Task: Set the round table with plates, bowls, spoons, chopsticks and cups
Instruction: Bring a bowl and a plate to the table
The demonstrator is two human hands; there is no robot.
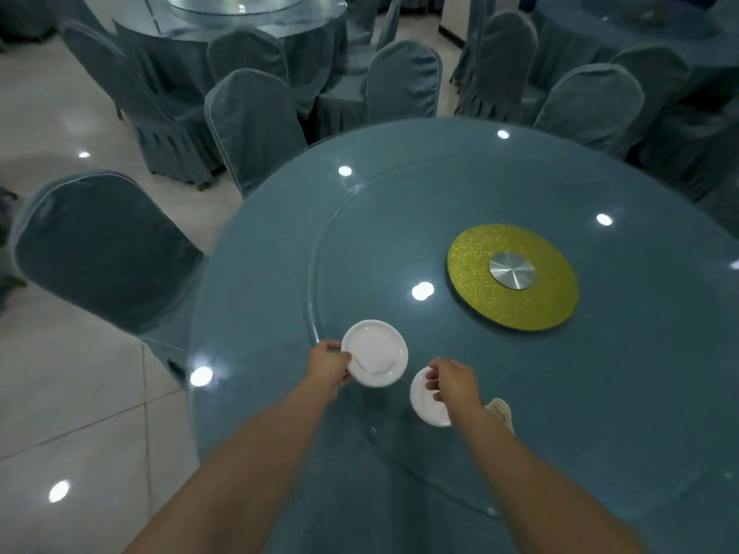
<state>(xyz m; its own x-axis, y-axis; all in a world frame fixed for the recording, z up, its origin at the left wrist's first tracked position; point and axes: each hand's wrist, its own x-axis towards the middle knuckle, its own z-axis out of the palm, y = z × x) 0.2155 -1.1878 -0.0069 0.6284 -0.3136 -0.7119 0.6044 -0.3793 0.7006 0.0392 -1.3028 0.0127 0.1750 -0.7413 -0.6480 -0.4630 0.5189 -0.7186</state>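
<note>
My left hand (328, 362) pinches the nine o'clock rim of a white plate (376, 353), thumb on top and fingers curled under its edge. My right hand (451, 382) has its fingers curled down over a second white plate (424, 399), gripping it from above at its three o'clock side; that plate sits just beside the first, at about its four o'clock, their rims close but apart. Whether either plate touches the glass I cannot tell. Both are at the near edge of the glass turntable (360, 241) that lies on the round table (256, 273). At two o'clock from my hands lies a glittery gold disc (472, 289) with a silver hub (512, 270). Blue-covered chairs (104, 249) ring the table from nine to one o'clock.
</note>
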